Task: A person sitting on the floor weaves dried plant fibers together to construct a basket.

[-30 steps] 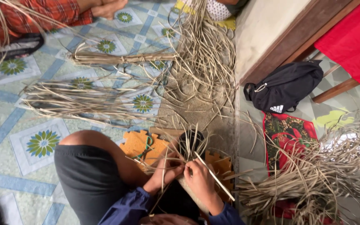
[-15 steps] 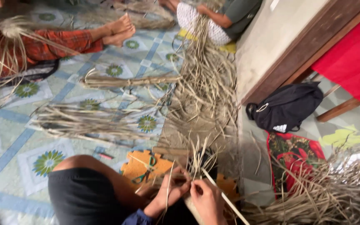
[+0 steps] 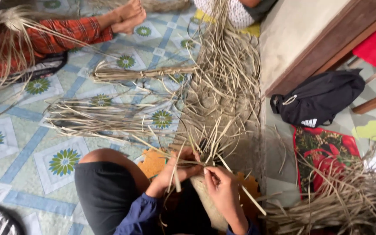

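I sit on the floor with a half-woven basket of dried straw strips (image 3: 205, 191) in my lap, its loose strip ends (image 3: 212, 139) fanning upward. My left hand (image 3: 177, 167) grips several of these strips near the rim. My right hand (image 3: 220, 187) pinches a single pale strip (image 3: 244, 196) that runs down to the right. Both hands touch the weave, close together. My bent knee in dark shorts (image 3: 105, 178) lies left of the hands. The basket's lower part is hidden under my arms.
Bundles of dried strips lie on the patterned floor mat (image 3: 5, 143) at left (image 3: 105, 115) and ahead (image 3: 227, 65). A tangled pile (image 3: 349, 200) sits at right near a red cloth (image 3: 327, 152) and a black bag (image 3: 320, 98). Another person's legs in red plaid (image 3: 70, 30) rest at top left.
The view has shifted so the scene sits lower and nearer. My hands stay on the weave, with the right hand drawing the single strip slightly outward.
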